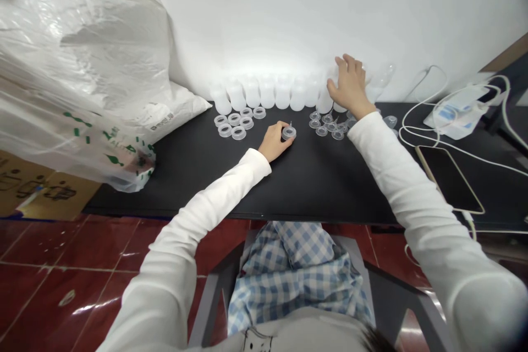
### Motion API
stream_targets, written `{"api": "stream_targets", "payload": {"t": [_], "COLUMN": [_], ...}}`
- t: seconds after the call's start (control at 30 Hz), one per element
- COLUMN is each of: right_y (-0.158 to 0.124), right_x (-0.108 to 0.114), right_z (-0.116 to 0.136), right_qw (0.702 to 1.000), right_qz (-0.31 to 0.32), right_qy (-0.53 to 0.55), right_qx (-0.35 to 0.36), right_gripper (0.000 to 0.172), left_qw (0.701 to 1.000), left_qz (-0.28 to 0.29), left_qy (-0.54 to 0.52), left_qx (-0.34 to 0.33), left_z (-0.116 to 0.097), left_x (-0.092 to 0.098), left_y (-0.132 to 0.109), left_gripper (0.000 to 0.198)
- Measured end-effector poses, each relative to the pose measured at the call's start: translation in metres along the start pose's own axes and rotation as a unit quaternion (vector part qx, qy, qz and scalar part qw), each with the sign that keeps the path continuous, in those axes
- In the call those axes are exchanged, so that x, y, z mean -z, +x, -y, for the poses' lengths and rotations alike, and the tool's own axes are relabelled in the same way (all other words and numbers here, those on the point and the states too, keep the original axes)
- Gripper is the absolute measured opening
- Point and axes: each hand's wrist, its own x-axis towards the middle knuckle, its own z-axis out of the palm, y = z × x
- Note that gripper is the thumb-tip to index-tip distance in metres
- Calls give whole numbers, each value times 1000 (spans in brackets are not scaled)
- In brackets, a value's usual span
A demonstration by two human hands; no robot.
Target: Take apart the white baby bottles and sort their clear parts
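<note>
My left hand [277, 141] pinches a clear ring cap [289, 133] just above the black table, with a thin pointed tip rising from the middle of the cap. My right hand [350, 83] reaches over the right part of a row of translucent white bottles [282, 93] along the wall, its fingers apart and partly bent. Nothing shows in its grasp. Several loose clear rings [234, 119] lie in front of the bottles to the left. To the right is a group of small clear nipple-like pieces [331, 127], some with upright tips; my right forearm hides part of this group.
Large white plastic bags [94, 66] lean over the table's left end, by a cardboard box [58, 192]. At the right are a phone [449, 179], white cables [462, 152] and a white-and-blue packet [457, 113]. More clear pieces [388, 74] stand near the wall.
</note>
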Motion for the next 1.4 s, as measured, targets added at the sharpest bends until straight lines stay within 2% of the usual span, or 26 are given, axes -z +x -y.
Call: {"api": "stream_targets", "payload": {"t": [0.17,0.3,0.37,0.47,0.53,0.6,0.67,0.73,0.87,1.0,1.1,1.17,1.3,1.4], "right_y": [6,1,-2,-12,-24,-40,-57,-72,-90,-98,-101,-104,-113,-119], "right_x": [-20,-24,-17,6,22,32,32,23,-5,-20,-20,-17,-8,-6], "right_z": [-6,-4,0,13,27,39,49,57,69,77,80,83,94,101], "right_qw": [996,998,999,999,996,988,980,978,975,975,976,978,983,985], "right_qz": [65,58,40,9,-55,-129,-155,-144,-79,-62,-58,-54,-33,-34], "right_qy": [-52,-30,4,22,36,85,128,150,158,173,174,164,142,140], "right_qx": [-16,-23,-24,-43,-53,-26,-1,32,133,128,117,116,108,94], "right_gripper": [40,40,38,37,39,35,33,37,41,36,36,40,52,47], "left_qw": [998,997,997,996,996,996,996,997,995,981,968,965,969,969], "left_qz": [-12,-20,-26,-34,-35,-35,-38,-47,-87,-173,-218,-227,-206,-194], "left_qy": [62,67,71,71,73,76,70,51,-31,-78,-58,-37,1,12], "left_qx": [31,37,32,29,31,37,42,38,34,-41,-109,-129,-133,-153], "left_z": [-1,4,6,8,8,7,8,10,18,20,14,7,-6,-10], "left_x": [2,0,-1,-2,-2,0,2,3,3,3,5,7,12,12], "left_y": [0,2,3,4,5,5,5,6,11,14,11,7,-2,-5], "left_gripper": [36,38,38,37,37,35,32,31,36,43,45,46,50,53]}}
